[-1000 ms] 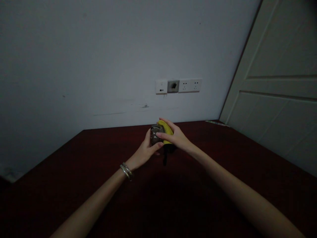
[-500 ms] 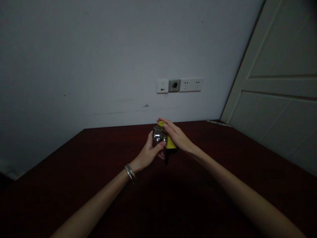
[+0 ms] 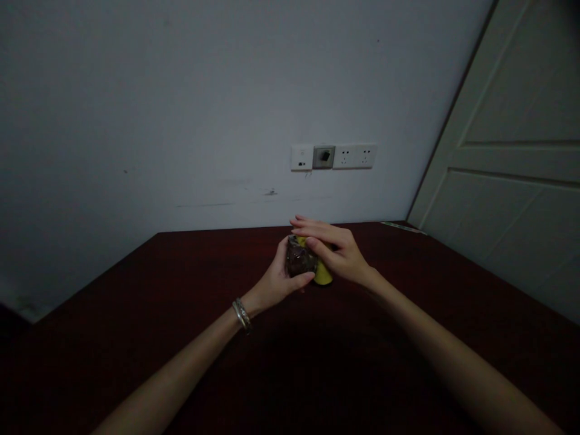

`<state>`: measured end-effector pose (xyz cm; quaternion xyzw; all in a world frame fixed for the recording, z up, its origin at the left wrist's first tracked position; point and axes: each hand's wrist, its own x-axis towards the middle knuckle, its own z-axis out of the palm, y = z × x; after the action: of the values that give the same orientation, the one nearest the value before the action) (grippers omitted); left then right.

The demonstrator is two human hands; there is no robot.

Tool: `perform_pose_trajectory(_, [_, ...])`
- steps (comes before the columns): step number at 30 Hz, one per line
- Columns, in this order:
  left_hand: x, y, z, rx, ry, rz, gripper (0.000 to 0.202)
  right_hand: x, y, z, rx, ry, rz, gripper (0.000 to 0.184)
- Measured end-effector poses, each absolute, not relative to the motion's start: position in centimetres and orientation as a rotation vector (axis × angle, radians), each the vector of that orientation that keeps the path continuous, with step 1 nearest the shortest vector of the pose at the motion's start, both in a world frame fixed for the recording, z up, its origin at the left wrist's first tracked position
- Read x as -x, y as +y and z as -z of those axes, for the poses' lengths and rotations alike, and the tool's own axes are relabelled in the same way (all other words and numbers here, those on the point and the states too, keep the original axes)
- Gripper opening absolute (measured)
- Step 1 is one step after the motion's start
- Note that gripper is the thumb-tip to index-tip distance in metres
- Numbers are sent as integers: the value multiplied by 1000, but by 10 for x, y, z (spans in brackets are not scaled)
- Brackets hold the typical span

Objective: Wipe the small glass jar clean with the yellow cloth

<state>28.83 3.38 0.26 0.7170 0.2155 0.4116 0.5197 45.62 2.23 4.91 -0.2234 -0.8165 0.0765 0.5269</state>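
Observation:
My left hand (image 3: pixel 283 275), with two bracelets at the wrist, is wrapped round a shiny, rounded, dark glass-like vessel (image 3: pixel 299 261), thumb across its near side. Its exact kind cannot be made out in the dim light. Against the vessel's top and right side lies a yellow cloth (image 3: pixel 323 275). My right hand (image 3: pixel 338 248) presses this cloth onto the vessel, its fingers bent over the top and partly hiding both. Both hands are held over the dark red tabletop (image 3: pixel 217 260).
Behind the table rises a pale wall (image 3: pixel 217 109) with scuff marks. A row of sockets and a grey switch (image 3: pixel 324 157) is set in it. At the right stands a white panelled door (image 3: pixel 512 157). A flat patterned strip (image 3: pixel 403 228) lies at the table's back right edge.
The vessel has turned in my left hand and shifted slightly right and nearer. My right hand has moved over its top, fingers more spread, and the cloth's dark hanging end no longer shows.

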Motion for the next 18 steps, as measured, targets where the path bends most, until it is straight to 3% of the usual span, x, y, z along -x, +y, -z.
perform_pose_trajectory(7, [-289,26,-11,-1838,294,-1024,87,-464,15,-62,638,-1898,-378,23])
perform_pose_trajectory(18, [-285,32,-11,-2074,366,-1075,83,-457,-4,-79,425,-2214,-163,25])
